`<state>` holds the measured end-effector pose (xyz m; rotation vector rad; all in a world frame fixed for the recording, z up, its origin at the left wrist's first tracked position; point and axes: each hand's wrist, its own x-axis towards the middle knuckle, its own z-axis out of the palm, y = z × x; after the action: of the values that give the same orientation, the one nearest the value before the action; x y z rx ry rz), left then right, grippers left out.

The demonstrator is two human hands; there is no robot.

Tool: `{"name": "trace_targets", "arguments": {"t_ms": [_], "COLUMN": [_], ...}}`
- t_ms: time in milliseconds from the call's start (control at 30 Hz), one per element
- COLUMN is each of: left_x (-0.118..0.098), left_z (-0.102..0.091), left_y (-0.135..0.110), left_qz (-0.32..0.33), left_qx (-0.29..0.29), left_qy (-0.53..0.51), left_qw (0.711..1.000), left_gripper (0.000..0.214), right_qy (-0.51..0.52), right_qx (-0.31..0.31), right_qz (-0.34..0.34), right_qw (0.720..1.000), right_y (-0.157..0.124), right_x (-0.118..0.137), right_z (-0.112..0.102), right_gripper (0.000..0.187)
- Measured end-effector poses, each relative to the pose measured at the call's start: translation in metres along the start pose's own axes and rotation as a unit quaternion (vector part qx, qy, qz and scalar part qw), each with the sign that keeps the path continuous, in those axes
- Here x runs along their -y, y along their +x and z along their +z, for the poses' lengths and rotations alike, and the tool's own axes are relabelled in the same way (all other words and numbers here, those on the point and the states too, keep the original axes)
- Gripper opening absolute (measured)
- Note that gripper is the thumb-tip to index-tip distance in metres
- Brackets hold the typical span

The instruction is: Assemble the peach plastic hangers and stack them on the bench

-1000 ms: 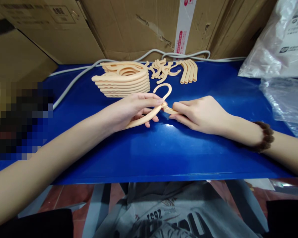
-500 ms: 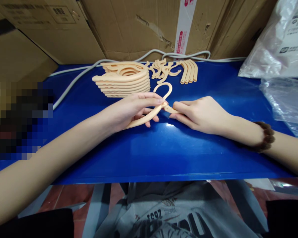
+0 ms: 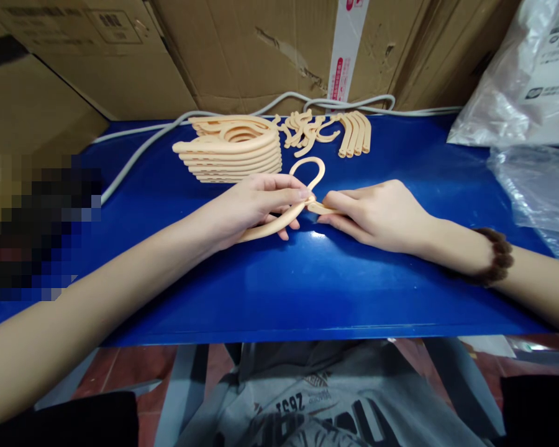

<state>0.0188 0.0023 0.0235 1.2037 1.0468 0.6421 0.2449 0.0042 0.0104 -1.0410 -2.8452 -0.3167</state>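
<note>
My left hand (image 3: 261,208) is closed around a cream plastic hanger arm (image 3: 279,225), its thumb and forefinger at the joint where a curved hook (image 3: 319,166) rises. From the right, my right hand (image 3: 377,214) pinches a second hanger arm (image 3: 320,208), whose end meets that joint. Most of this second arm is hidden under my fingers, and whether it is locked in cannot be seen. Behind my left hand lies a stack of cream hanger pieces (image 3: 233,152). Loose hooks (image 3: 302,130) lie in a pile beyond the joint, beside several curved arm pieces (image 3: 354,133).
The blue tabletop (image 3: 279,292) ends at a front edge near my lap. Cardboard boxes (image 3: 242,56) stand along the back, with a grey cable (image 3: 140,149) running in front. Clear plastic bags (image 3: 507,87) lie at the right.
Both arm ends have drawn closer at the joint. My left hand and the hook have shifted slightly right; my right hand has barely moved.
</note>
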Motion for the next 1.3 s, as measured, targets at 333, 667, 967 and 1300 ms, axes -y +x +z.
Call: {"name": "trace_targets", "arguments": {"t_ms": [333,667,967,1300], "left_x": [0.0031,0.0043,0.006,0.0014], "left_z": [0.0002,-0.0003,0.0005,0.0022], "left_y": [-0.0001,-0.0006,0.002,0.0011], "left_qz": [0.04,0.058,0.077,0.01], "left_qx": [-0.016,-0.008,-0.027,-0.041], "left_qy": [0.049,0.06,0.085,0.028], "left_qw": [0.998,0.996,0.993,0.999], "left_gripper": [0.01,0.011,0.017,0.009], "right_qy": [-0.001,-0.018,-0.024,0.012], "right_qx": [0.014,0.017,0.003,0.017], "right_qz": [0.013,0.009,0.002,0.012], "right_qw": [1.0,1.0,1.0,1.0], "right_y": [-0.0004,0.0003,-0.0009,0.0002], "right_x": [0.0013,0.0025,0.0042,0.0024], "right_z": [-0.0006,-0.0015,0.0003,-0.0021], "right_gripper": [0.059,0.062,0.066,0.057]}}
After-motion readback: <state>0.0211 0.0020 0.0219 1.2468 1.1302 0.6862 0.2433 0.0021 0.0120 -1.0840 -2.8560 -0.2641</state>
